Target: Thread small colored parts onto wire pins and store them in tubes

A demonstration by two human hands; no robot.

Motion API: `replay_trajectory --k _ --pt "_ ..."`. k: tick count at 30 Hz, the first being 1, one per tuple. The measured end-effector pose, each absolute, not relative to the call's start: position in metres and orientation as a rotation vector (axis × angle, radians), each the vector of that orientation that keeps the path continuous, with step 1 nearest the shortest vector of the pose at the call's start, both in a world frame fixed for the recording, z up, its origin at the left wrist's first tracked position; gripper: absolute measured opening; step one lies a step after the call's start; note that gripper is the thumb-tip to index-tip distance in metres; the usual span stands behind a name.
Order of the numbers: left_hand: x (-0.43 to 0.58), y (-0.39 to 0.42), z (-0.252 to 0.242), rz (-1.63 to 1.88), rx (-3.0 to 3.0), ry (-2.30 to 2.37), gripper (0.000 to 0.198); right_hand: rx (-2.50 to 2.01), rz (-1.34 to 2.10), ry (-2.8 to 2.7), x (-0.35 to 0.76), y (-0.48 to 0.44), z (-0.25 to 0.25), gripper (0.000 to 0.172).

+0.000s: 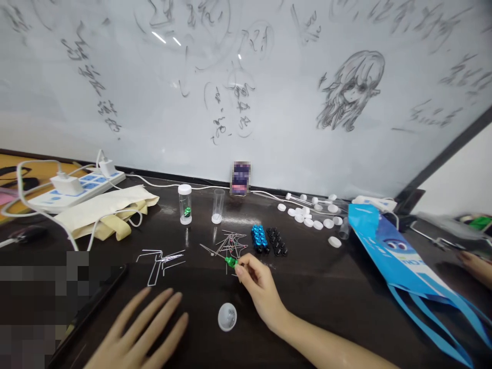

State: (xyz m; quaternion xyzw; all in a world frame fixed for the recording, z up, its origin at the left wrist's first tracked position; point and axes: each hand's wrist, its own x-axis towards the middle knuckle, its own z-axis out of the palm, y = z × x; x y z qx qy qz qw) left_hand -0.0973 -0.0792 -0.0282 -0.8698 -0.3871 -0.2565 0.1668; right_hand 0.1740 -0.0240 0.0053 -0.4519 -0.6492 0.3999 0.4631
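Between the thumb and index finger of my right hand point(259, 287) is a small shiny green piece point(231, 262); its exact kind is too small to tell. It is held over the near edge of a heap of thin metal pins point(230, 245), some with red tips. My left hand point(144, 330) is spread, its fingers apart, with nothing in it. Beyond its fingertips lie several bent metal wires point(163, 259). A small translucent white cup point(227, 316) with tiny bits inside stands between my hands. Rows of blue pieces point(259, 237) and black pieces point(277, 242) sit past my right hand.
A capped clear tube point(185, 205) with a green piece inside and an uncapped tube point(218, 207) stand farther back. White caps point(318, 224) are scattered right of centre. A blue bag point(400, 261), cloth bag point(103, 210), power strip point(77, 190) and another person's hand point(476, 266) flank the table.
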Motion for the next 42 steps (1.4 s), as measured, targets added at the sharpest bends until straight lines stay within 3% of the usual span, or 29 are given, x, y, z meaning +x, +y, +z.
replay_trajectory --k 3,5,9,14,26,42 --pt "-0.06 -0.068 -0.014 -0.958 -2.678 -1.109 0.041 -1.112 0.976 -1.6 0.174 -0.024 0.005 0.029" --pt "-0.04 -0.051 -0.006 -1.177 -2.781 -1.36 0.037 -1.106 0.973 -1.596 0.173 -0.024 0.005 0.03" --pt "-0.007 -0.02 0.006 -1.976 -2.506 -1.869 0.006 -1.089 0.981 -1.572 0.174 -0.026 0.008 0.03" --pt "0.011 -0.004 0.01 -2.495 -2.402 -1.901 0.015 -1.051 1.045 -1.536 0.174 -0.026 0.008 0.03" --pt "0.03 0.001 0.01 -2.666 -3.111 -1.549 0.022 -0.986 1.118 -1.501 0.176 -0.024 0.002 0.03" --pt "0.027 0.005 0.008 -2.992 -3.187 -1.438 0.02 -0.936 1.129 -1.495 0.176 -0.023 0.004 0.038"
